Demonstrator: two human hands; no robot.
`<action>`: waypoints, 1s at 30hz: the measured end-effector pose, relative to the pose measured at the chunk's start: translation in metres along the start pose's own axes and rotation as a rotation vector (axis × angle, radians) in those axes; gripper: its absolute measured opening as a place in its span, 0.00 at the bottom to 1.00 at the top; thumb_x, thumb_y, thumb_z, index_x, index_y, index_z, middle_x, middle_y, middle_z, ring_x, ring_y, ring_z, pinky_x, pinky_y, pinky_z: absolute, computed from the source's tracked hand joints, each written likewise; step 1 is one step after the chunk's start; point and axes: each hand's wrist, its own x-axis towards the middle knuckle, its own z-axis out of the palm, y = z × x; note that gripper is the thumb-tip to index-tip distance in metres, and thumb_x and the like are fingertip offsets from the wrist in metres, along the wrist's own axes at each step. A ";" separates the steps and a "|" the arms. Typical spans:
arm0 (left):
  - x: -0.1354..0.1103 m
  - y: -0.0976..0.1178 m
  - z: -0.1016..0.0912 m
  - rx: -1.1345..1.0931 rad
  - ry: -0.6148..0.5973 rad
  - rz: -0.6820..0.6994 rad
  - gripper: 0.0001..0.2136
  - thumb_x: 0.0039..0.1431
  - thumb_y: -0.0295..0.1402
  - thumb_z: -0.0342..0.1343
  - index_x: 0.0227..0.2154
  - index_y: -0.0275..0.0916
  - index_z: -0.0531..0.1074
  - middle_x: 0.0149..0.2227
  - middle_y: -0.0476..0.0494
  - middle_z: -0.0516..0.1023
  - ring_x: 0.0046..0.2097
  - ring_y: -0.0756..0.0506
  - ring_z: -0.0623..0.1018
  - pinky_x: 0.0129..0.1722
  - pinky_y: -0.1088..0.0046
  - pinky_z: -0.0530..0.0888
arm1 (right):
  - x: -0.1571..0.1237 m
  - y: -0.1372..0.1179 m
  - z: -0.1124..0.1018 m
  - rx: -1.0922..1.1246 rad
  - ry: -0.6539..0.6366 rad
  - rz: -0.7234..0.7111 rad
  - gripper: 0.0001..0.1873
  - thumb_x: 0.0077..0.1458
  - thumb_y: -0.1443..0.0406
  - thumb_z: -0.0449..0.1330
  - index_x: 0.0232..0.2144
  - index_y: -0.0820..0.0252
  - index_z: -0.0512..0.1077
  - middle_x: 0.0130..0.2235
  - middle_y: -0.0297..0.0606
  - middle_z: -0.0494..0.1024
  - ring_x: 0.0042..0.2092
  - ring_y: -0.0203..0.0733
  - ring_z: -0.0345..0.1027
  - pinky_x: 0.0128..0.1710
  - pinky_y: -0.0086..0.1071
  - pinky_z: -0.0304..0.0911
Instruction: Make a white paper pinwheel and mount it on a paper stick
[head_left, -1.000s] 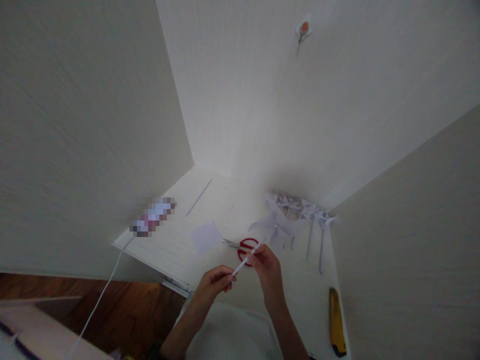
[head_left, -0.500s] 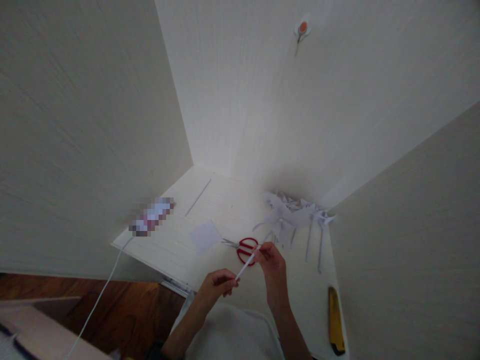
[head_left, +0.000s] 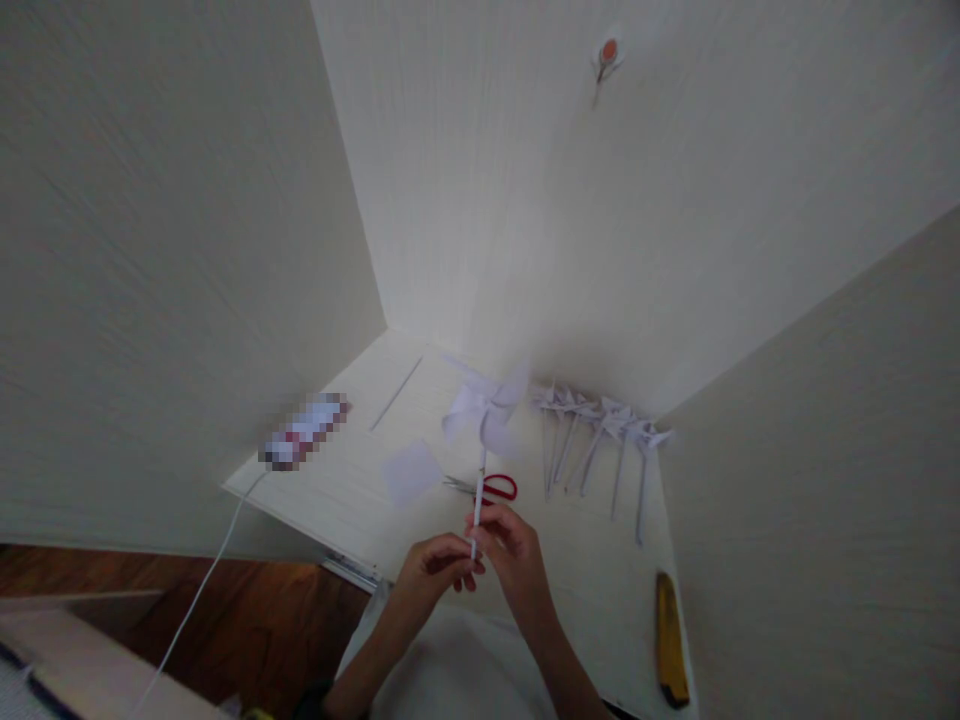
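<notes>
Between my two hands a white paper pinwheel (head_left: 484,408) stands up on its stick, its curled blades fanned out above the table. My left hand (head_left: 441,566) pinches the stick at its lower end. Just above it, the fingers of my right hand (head_left: 504,540) close round the same stick. Behind the stick lie red-handled scissors (head_left: 501,488), partly covered by it, with the blades pointing left. A square sheet of white paper (head_left: 412,472) rests left of the scissors.
Several finished-looking paper pinwheels (head_left: 604,420) lie in a row at the back right. A loose thin white stick (head_left: 396,394) is at the back left. A yellow cutter (head_left: 670,640) lies by the right wall; a blurred-out object (head_left: 306,430) with a white cable sits at left.
The pinwheel has swung from the right, over the row, to the middle, its stick now nearly upright. My right hand has moved left and down, close to my left hand.
</notes>
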 end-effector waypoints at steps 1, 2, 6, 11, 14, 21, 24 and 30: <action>0.000 0.000 0.000 0.000 0.002 0.007 0.10 0.42 0.37 0.68 0.22 0.36 0.78 0.23 0.44 0.81 0.21 0.49 0.75 0.23 0.76 0.68 | -0.001 0.000 0.001 -0.008 -0.007 -0.002 0.03 0.47 0.67 0.63 0.26 0.60 0.77 0.25 0.33 0.76 0.27 0.37 0.70 0.28 0.28 0.64; 0.000 0.001 0.000 0.001 0.006 0.013 0.09 0.42 0.37 0.67 0.22 0.36 0.78 0.23 0.44 0.81 0.21 0.49 0.75 0.23 0.75 0.68 | -0.002 0.001 0.001 -0.015 -0.012 -0.004 0.03 0.47 0.67 0.63 0.26 0.60 0.77 0.25 0.34 0.76 0.27 0.37 0.70 0.27 0.28 0.64; -0.001 0.003 -0.001 0.012 0.023 0.031 0.09 0.43 0.37 0.67 0.22 0.36 0.78 0.23 0.45 0.80 0.22 0.49 0.75 0.24 0.75 0.68 | -0.002 0.002 0.000 -0.036 -0.033 -0.012 0.04 0.47 0.67 0.62 0.27 0.60 0.77 0.26 0.34 0.77 0.27 0.38 0.70 0.27 0.27 0.65; -0.001 0.005 -0.002 0.022 0.044 0.028 0.09 0.42 0.36 0.68 0.22 0.35 0.77 0.23 0.46 0.79 0.22 0.50 0.73 0.24 0.75 0.68 | 0.000 0.002 -0.002 -0.063 -0.049 -0.022 0.04 0.48 0.67 0.62 0.27 0.60 0.78 0.26 0.35 0.78 0.28 0.38 0.71 0.29 0.28 0.67; 0.000 0.004 -0.002 0.024 0.054 0.019 0.10 0.42 0.37 0.68 0.22 0.35 0.77 0.22 0.46 0.79 0.22 0.50 0.73 0.24 0.75 0.68 | -0.001 0.001 -0.002 -0.079 -0.052 -0.027 0.04 0.49 0.67 0.62 0.28 0.59 0.79 0.28 0.36 0.79 0.28 0.39 0.72 0.30 0.29 0.67; 0.001 0.000 -0.001 0.025 0.058 -0.018 0.12 0.39 0.37 0.69 0.20 0.36 0.74 0.20 0.50 0.74 0.21 0.51 0.71 0.24 0.75 0.67 | -0.003 0.002 -0.003 -0.099 -0.059 -0.026 0.07 0.51 0.68 0.62 0.31 0.57 0.81 0.29 0.38 0.81 0.31 0.43 0.75 0.34 0.33 0.69; 0.001 0.002 -0.001 0.030 0.059 -0.031 0.14 0.38 0.38 0.69 0.20 0.36 0.71 0.19 0.52 0.71 0.22 0.51 0.70 0.25 0.75 0.67 | -0.004 0.002 -0.004 -0.094 -0.074 -0.031 0.07 0.52 0.66 0.62 0.32 0.57 0.81 0.29 0.38 0.81 0.32 0.44 0.75 0.35 0.33 0.69; 0.000 0.007 0.000 0.051 0.070 -0.050 0.16 0.35 0.39 0.70 0.18 0.37 0.68 0.18 0.54 0.68 0.22 0.52 0.68 0.25 0.76 0.68 | -0.004 0.002 -0.007 -0.061 -0.063 -0.026 0.07 0.52 0.64 0.64 0.34 0.57 0.81 0.32 0.39 0.82 0.34 0.45 0.76 0.38 0.35 0.69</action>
